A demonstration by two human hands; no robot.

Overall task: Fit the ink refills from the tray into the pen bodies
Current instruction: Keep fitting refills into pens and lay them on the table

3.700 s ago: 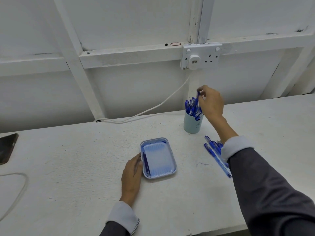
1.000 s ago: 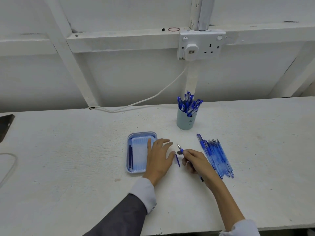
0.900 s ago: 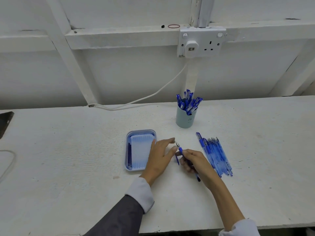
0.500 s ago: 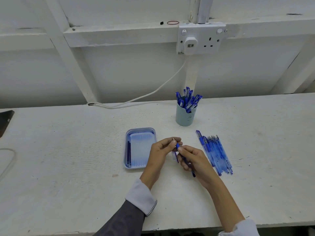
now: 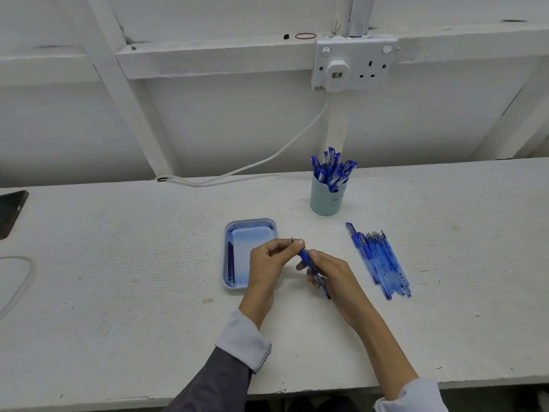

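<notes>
Left grip (image 5: 267, 263) now pinches pen (image 5: 305, 257); tray (image 5: 251, 222) holds refills (image 5: 231, 264).

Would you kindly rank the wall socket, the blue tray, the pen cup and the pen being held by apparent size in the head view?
Largest: wall socket and blue tray look about alike, and the socket is farther away, so unranked.
Next: pen cup.
Smallest: pen, partly covered.

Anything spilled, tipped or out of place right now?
Nothing stands out. The cup is upright, the tray lies flat with refills along its left wall, loose pens lie side by side, and the left hand and right hand hold one pen.
</notes>
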